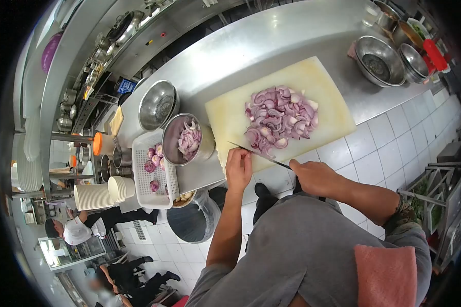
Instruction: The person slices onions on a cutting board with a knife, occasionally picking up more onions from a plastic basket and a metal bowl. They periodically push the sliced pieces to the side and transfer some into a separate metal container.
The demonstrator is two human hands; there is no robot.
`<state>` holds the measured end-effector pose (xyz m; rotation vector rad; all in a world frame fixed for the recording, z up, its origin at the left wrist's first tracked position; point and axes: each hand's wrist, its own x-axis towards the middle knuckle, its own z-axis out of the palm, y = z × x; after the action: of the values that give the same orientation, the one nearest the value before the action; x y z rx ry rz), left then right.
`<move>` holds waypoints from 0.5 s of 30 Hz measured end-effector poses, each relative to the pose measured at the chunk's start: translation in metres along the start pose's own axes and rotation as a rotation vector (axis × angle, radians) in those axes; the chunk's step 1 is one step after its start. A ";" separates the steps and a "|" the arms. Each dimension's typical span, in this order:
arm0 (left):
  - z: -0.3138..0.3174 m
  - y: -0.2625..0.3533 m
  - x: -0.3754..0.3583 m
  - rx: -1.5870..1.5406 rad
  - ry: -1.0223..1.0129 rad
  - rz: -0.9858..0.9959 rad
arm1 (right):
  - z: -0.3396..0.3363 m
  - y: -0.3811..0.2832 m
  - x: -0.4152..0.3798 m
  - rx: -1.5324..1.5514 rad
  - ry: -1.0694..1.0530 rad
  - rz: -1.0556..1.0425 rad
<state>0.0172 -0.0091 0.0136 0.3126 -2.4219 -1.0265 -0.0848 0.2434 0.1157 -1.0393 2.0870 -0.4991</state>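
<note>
My right hand is closed round the handle of a knife, whose blade points left across the near edge of the white cutting board. Close to the knife's tip is my left hand, fingers bent together at the board's near left edge; anything between them is hidden. A pile of sliced red onion lies on the board. Left of the board, a steel pot holds more onion slices. Whole small red onions sit in a white perforated basket.
Steel bowls stand at the left and far right of the steel counter. Stacked pale containers are at the left. A lined bin stands below the counter. Other people are at the lower left.
</note>
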 end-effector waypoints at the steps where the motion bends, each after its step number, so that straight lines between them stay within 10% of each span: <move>1: 0.001 -0.001 0.000 -0.003 0.006 0.008 | 0.000 0.000 0.001 -0.002 0.001 0.008; 15: -0.007 0.022 0.028 -0.016 -0.064 -0.100 | 0.005 0.031 0.053 0.071 0.110 -0.031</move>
<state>-0.0032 -0.0092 0.0431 0.4048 -2.4754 -1.1147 -0.1176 0.2188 0.0698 -1.0251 2.1352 -0.6543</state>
